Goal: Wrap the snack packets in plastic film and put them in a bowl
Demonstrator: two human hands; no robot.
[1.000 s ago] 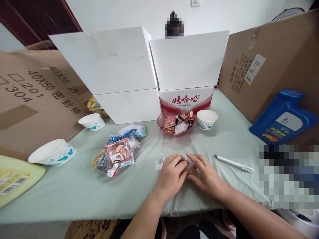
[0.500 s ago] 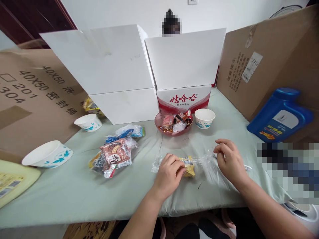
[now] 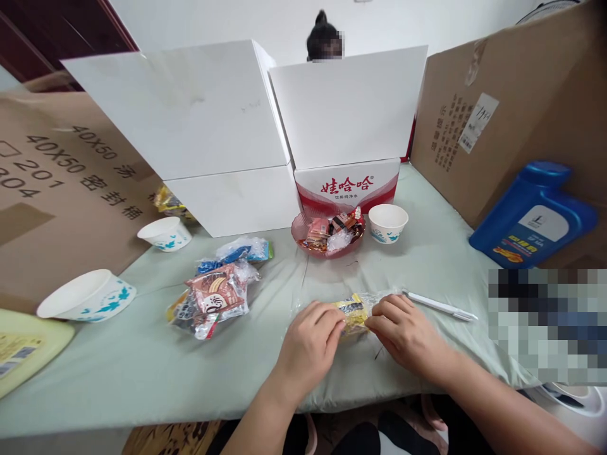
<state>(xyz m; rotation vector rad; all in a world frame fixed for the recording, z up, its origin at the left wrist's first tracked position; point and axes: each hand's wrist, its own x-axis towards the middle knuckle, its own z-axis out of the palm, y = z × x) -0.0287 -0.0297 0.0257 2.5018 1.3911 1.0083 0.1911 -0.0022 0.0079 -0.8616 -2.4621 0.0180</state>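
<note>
Pale green table (image 3: pixel 142 373), cardboard walls around | left hand (image 3: pixel 310 344) and right hand (image 3: pixel 403 332) pinch yellow snack packet (image 3: pixel 353 311) | red candy dish (image 3: pixel 329 235) at 12 o'clock.

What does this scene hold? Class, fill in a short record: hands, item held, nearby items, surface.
left hand: pinching one end of the yellow snack packet
right hand: gripping its other end
wrapper: clear plastic around the packet
nearby: white pen, pile of snack packets, pink dish of sweets, paper bowl
surface: pale green table cover
</note>
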